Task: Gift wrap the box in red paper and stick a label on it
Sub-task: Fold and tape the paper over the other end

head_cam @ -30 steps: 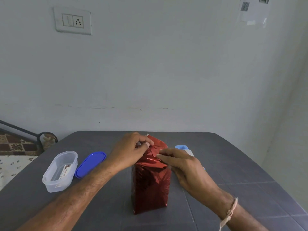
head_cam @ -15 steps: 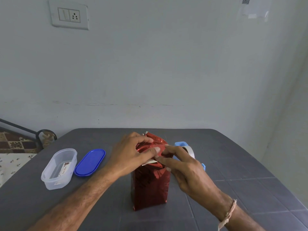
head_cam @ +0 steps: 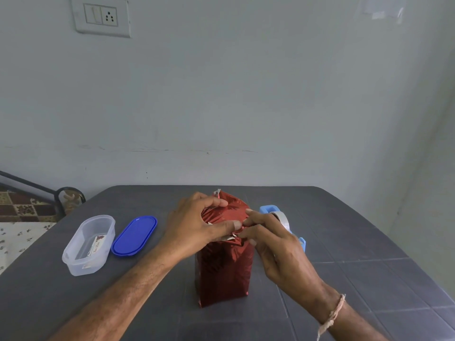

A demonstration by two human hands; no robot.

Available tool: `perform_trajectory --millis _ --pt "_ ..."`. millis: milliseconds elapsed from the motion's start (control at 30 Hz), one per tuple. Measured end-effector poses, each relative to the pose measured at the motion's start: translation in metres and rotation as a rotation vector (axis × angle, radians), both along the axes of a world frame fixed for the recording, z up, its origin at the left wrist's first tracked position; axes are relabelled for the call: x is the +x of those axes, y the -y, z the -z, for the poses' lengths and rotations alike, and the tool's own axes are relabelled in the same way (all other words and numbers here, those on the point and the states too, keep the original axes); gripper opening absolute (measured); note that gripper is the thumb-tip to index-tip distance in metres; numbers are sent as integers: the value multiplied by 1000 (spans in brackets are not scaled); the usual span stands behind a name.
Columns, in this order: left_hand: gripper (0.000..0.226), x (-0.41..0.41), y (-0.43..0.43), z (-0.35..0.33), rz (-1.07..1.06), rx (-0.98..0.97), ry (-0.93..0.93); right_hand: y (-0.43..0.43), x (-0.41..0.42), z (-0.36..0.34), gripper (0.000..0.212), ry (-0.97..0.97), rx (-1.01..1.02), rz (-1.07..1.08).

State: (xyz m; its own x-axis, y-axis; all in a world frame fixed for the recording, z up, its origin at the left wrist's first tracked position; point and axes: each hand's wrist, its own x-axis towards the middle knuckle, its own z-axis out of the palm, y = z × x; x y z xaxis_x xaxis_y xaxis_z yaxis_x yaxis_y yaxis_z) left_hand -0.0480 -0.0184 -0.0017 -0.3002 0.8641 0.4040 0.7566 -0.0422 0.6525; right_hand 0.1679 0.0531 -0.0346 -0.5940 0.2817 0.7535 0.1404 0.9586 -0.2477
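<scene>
Standing upright at the middle of the grey table (head_cam: 357, 244), the box (head_cam: 222, 274) is sheathed in shiny red paper (head_cam: 227, 210), which is gathered into folds at its top. The left hand (head_cam: 194, 225) curls over those folds, its grip closed on the paper between thumb and fingers. The right hand (head_cam: 275, 244) meets it from the other side, its grip narrow, fingertips pinching a fold at the near top edge. A blue tape dispenser (head_cam: 269, 209) sits just behind the right hand. Well to the left lie a clear container (head_cam: 87, 246) holding a label (head_cam: 98, 244), and its blue lid (head_cam: 134, 236) beside it.
</scene>
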Motion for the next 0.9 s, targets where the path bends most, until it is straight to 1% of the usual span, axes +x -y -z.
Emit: perform_trajectory --millis 67,133,300,400,467,533,600,633,700,800,833,900 --pt "77 1 0 2 5 15 0 1 0 0 25 -37 -46 -12" --pt "75 1 0 3 19 -1 30 2 -1 0 19 -65 -83 -33" --pt "66 4 2 3 112 -47 233 3 -1 -1 19 -63 -107 -44" --pt "60 7 4 0 112 -61 274 3 0 1 21 -65 -141 -36" --pt "55 8 5 0 113 -68 282 4 -1 -1 22 -102 -178 -45" --pt "51 7 4 0 107 -75 305 3 -2 -2 23 -173 -291 -84" --pt "49 7 4 1 102 -81 318 2 -2 -4 23 -256 -480 -114" --pt "48 8 3 1 106 -85 322 0 -1 -5 22 -293 -561 -94" --pt "46 8 3 2 109 -86 335 -13 4 -4 20 -312 -658 52" --pt "46 9 3 2 119 -88 349 -49 23 5 12 -179 -807 390" --pt "47 11 3 2 123 -89 353 -63 33 10 17 -105 -855 494" --pt "51 11 4 1 116 -85 352 -92 47 25 29 46 -904 629"
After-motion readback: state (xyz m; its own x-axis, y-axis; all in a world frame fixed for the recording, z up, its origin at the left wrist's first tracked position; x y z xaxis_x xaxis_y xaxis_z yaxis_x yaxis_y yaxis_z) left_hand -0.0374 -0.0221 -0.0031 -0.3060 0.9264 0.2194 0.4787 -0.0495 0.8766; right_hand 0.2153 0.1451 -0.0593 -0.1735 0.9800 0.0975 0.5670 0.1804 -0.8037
